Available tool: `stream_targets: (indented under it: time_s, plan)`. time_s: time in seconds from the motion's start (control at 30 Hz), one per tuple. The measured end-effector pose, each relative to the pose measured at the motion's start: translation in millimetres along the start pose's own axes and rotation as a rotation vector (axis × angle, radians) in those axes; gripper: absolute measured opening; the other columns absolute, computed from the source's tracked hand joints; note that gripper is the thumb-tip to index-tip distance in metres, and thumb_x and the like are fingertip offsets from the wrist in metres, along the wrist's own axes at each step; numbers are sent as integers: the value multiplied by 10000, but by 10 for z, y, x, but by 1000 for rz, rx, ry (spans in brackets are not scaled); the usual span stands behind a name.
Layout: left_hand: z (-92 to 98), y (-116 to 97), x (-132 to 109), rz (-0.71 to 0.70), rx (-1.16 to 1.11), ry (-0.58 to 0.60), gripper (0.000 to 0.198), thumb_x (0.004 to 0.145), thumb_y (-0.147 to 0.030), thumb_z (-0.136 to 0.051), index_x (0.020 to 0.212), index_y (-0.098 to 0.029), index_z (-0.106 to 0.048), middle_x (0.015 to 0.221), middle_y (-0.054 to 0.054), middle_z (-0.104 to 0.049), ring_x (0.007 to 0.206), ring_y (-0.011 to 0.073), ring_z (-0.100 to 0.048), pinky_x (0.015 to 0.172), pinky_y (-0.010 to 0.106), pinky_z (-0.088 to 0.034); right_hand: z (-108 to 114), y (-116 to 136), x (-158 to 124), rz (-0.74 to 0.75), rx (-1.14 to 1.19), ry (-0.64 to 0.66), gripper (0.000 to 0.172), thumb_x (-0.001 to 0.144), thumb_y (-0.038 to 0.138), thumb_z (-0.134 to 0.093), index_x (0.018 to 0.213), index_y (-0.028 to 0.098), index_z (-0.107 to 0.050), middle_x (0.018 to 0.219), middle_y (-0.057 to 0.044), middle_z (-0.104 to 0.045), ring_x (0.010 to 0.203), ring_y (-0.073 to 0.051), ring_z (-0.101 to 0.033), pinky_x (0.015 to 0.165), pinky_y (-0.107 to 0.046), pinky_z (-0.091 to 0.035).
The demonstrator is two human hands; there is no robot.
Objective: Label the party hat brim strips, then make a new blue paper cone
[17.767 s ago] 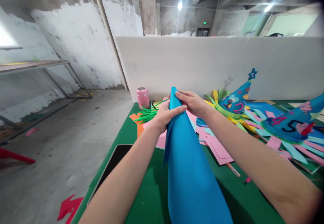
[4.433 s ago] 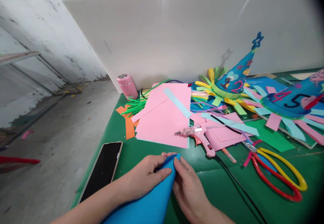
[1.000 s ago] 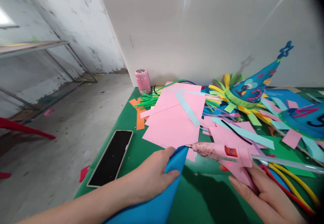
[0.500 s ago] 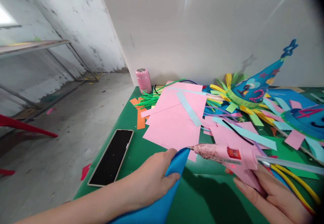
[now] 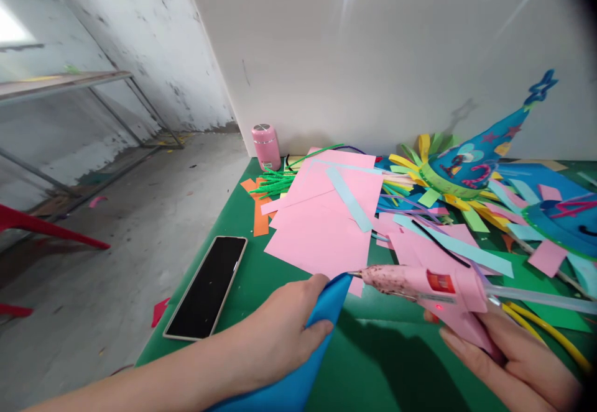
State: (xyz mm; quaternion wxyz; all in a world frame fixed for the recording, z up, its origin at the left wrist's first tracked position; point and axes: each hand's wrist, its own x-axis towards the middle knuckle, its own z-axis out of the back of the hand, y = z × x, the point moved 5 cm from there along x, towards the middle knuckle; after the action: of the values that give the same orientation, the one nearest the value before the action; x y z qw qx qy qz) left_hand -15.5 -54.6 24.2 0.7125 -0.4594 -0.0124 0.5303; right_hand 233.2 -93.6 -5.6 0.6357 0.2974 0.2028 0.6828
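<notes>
My left hand [image 5: 280,334] is closed around the tip of a rolled blue paper cone [image 5: 321,309] that lies low over the green table [image 5: 373,362]. In my right hand [image 5: 508,362] I grip a pink hot glue gun [image 5: 433,288], a small red light lit on its body. The gun's nozzle points left and nearly touches the cone's tip. A clear glue stick juts out of the gun's back toward the right.
Pink paper sheets [image 5: 326,225] lie beyond the cone, a black phone [image 5: 208,288] to the left near the table's edge. A pink bottle [image 5: 265,146], green pipe cleaners [image 5: 273,183], decorated blue party hats [image 5: 471,160] and a white board [image 5: 373,58] stand at the back.
Over the last second the glue gun's nozzle has stayed at the cone's tip while both hands shifted slightly right and down in view. Earlier, both hands held the cone and the gun lay on the table.
</notes>
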Motion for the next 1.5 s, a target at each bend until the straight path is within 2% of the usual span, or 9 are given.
stream_targets:
  time_s: [0.17, 0.37, 0.53, 0.67, 0.8, 0.97, 1.1, 1.3, 1.5]
  plan:
    - [-30, 31, 5, -15, 11, -11, 346, 768, -314, -463, 1096, -207, -497, 1025, 87, -582, 911, 253, -552, 784, 357, -424, 8, 88, 64, 46, 41, 96, 376, 731, 354, -586, 1092, 251, -598, 1096, -17, -631, 1026, -286, -565, 822, -313, -529]
    - [-39, 57, 7, -15, 19, -10, 314, 755, -310, -476, 1050, -209, -509, 993, 81, -595, 866, 247, -571, 746, 340, -436, 32, -26, 13, 44, -44, 35, 400, 699, 367, -614, 1087, 270, -602, 1112, -7, -620, 1021, -304, -563, 806, -328, -539]
    - [-37, 51, 6, -14, 9, -26, 362, 761, -306, -470, 1112, -223, -492, 1010, 76, -591, 880, 242, -564, 774, 343, -425, 6, -25, -21, 86, -74, 40, 419, 714, 355, -598, 1128, 302, -571, 1111, -1, -620, 1009, -296, -574, 769, -312, -557]
    - [-34, 36, -1, -3, 24, -22, 386, 761, -315, -469, 1133, -214, -481, 1039, 88, -579, 912, 259, -551, 788, 366, -418, 6, 38, 28, 79, -71, 55, 424, 699, 353, -617, 1117, 291, -578, 1085, 2, -636, 1015, -288, -571, 771, -295, -556]
    - [-23, 13, -9, -6, 8, -9, 329, 763, -314, -465, 1070, -202, -504, 1008, 87, -585, 892, 256, -557, 769, 359, -425, -27, 138, 58, 96, -39, 129, 402, 730, 333, -593, 1127, 279, -572, 1083, -6, -637, 1033, -280, -562, 817, -304, -532]
    - [-12, 10, -11, 2, 3, -4, 310, 765, -320, -463, 1047, -197, -508, 970, 84, -593, 851, 244, -564, 745, 345, -430, -3, 195, 48, 75, 26, 45, 389, 728, 357, -595, 1107, 271, -583, 1045, -12, -653, 1021, -283, -570, 803, -307, -536]
    - [-13, 19, 0, 4, -11, -2, 350, 764, -315, -466, 1093, -196, -494, 986, 83, -587, 868, 239, -555, 755, 341, -424, -44, 288, 71, 89, 79, 94, 377, 733, 349, -592, 1104, 282, -584, 1001, 4, -670, 997, -267, -586, 802, -285, -533]
    - [-11, 49, 8, 48, -19, -6, 370, 751, -317, -485, 1097, -188, -500, 1059, 97, -561, 954, 266, -522, 793, 353, -407, -70, 417, 70, 14, 133, 39, 364, 777, 374, -530, 1127, 284, -569, 1045, 11, -654, 988, -255, -590, 802, -272, -527]
    - [-13, 31, 20, 20, -25, 17, 278, 752, -319, -483, 991, -183, -525, 953, 71, -590, 832, 229, -547, 726, 330, -424, -85, 456, 78, 22, 146, 66, 374, 778, 359, -530, 1145, 291, -555, 1056, 13, -649, 977, -255, -596, 801, -282, -531]
